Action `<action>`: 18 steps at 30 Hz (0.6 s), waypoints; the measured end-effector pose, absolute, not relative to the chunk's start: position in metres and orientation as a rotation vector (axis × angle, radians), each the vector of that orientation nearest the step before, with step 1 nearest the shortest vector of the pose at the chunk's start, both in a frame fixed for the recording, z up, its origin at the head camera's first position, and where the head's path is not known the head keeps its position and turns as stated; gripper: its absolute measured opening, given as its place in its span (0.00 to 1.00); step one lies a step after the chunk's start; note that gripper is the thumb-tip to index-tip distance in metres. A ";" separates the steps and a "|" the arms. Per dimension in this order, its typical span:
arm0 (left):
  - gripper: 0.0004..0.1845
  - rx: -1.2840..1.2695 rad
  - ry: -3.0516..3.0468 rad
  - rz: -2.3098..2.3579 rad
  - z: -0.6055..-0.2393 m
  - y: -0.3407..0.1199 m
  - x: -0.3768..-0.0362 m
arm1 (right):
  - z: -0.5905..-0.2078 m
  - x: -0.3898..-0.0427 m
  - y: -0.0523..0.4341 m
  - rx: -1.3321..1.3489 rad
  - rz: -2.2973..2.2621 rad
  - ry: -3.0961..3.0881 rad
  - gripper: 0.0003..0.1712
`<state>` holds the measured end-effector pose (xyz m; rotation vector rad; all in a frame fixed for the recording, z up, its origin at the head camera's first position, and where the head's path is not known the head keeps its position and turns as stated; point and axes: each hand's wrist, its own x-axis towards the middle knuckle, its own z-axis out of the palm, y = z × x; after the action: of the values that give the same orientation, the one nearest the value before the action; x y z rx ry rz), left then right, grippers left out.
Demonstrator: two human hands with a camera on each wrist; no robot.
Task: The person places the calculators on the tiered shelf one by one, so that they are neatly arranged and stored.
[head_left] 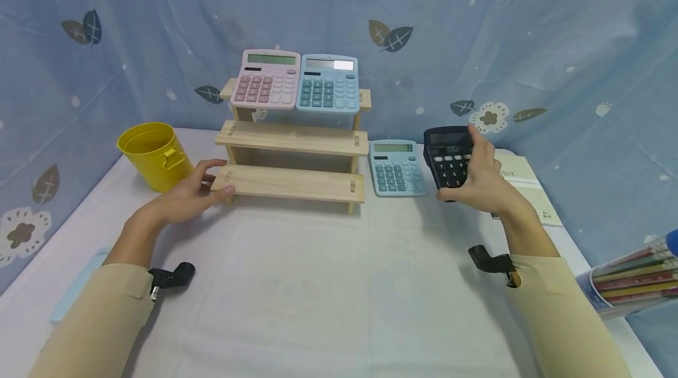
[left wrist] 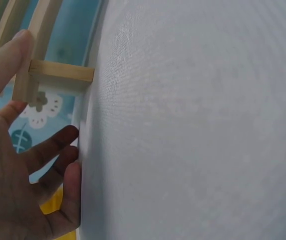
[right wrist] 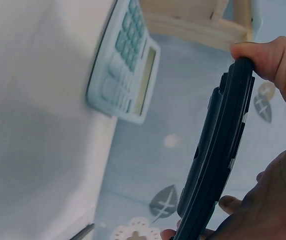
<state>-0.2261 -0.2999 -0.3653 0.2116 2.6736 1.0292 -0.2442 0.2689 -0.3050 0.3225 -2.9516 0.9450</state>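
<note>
Gripping black calculator (head_left: 449,161) in right hand (head_left: 484,181), left hand (head_left: 193,192) fingers relaxed at wooden shelf (head_left: 288,182), right wrist view alone showing its edge-on side.

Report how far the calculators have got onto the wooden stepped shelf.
Done: a pink calculator and a light blue calculator sit side by side on the top step of the wooden stepped shelf. In hand: the right hand holds a black calculator off the table, while the left hand steadies the lowest step. Left: a second blue calculator lies on the table; the two lower steps are bare.
</note>
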 end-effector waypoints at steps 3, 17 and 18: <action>0.48 0.214 2.675 1.035 -0.367 -0.300 -0.225 | -0.302 -0.238 0.263 0.359 0.930 -2.941 0.85; 0.48 0.220 2.670 1.043 -0.367 -0.300 -0.226 | -0.292 -0.223 0.226 0.592 0.904 -2.866 0.82; 0.48 0.222 2.671 1.039 -0.368 -0.300 -0.226 | -0.292 -0.223 0.223 0.600 0.894 -2.866 0.82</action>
<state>-0.2261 -0.3000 -0.3676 0.2219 2.6714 1.0394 -0.2231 0.2228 -0.2923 0.5996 -2.8659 0.8940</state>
